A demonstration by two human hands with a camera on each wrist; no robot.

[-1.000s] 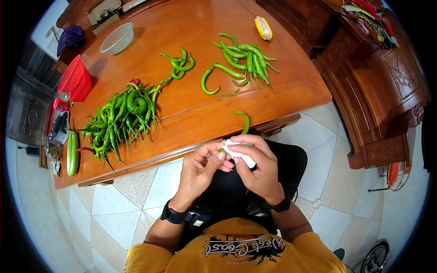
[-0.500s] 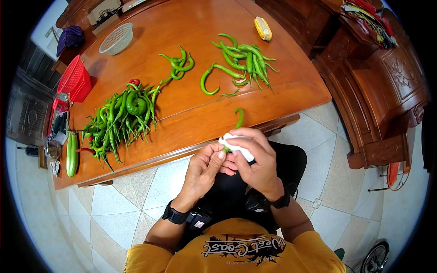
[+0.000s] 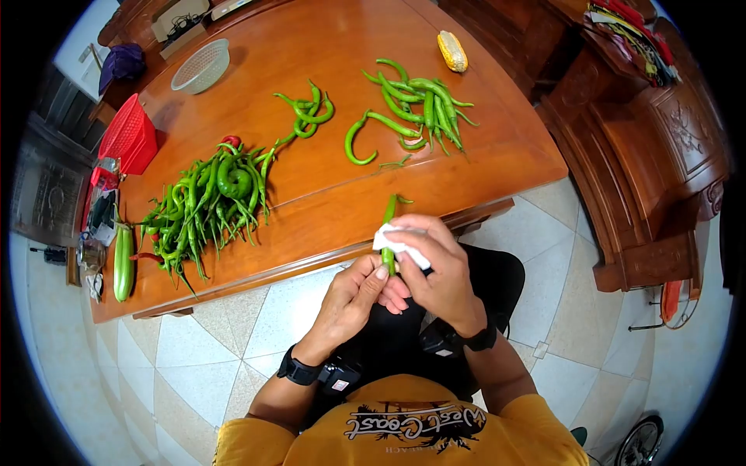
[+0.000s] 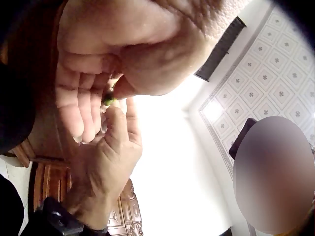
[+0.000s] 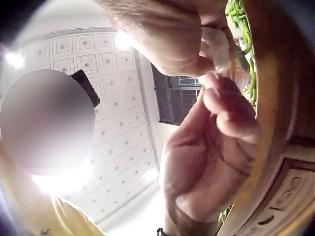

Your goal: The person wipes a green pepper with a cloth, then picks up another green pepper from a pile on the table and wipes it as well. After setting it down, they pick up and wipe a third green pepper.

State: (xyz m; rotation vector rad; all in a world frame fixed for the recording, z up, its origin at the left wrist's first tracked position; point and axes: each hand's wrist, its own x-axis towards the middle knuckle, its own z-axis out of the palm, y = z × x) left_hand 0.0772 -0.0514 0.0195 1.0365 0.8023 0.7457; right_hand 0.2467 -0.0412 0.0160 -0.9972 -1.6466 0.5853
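Note:
In the head view, a green pepper (image 3: 389, 259) stands out between the two hands, its far end near the table edge. My left hand (image 3: 356, 299) pinches its near end between thumb and fingers. A white cloth or tissue (image 3: 402, 245) is in my right hand (image 3: 441, 268), whose fingers wrap it against the pepper's middle. The left wrist view shows a small green bit of the pepper (image 4: 109, 98) between the fingertips. White material (image 5: 216, 48) shows under the right hand (image 5: 162, 37) in the right wrist view.
On the table (image 3: 311, 225) lie a large pile of green peppers (image 3: 210, 194), smaller groups at the middle (image 3: 305, 116) and right (image 3: 435, 105), and a corn cob (image 3: 451, 53). A long green vegetable (image 3: 123, 262), red basket (image 3: 130, 138) and pale basket (image 3: 200, 68) stand left.
The pepper has turned and more of its near part shows between the hands. My right hand and the white cloth have shifted slightly away from the left hand's fingertips, along the pepper.

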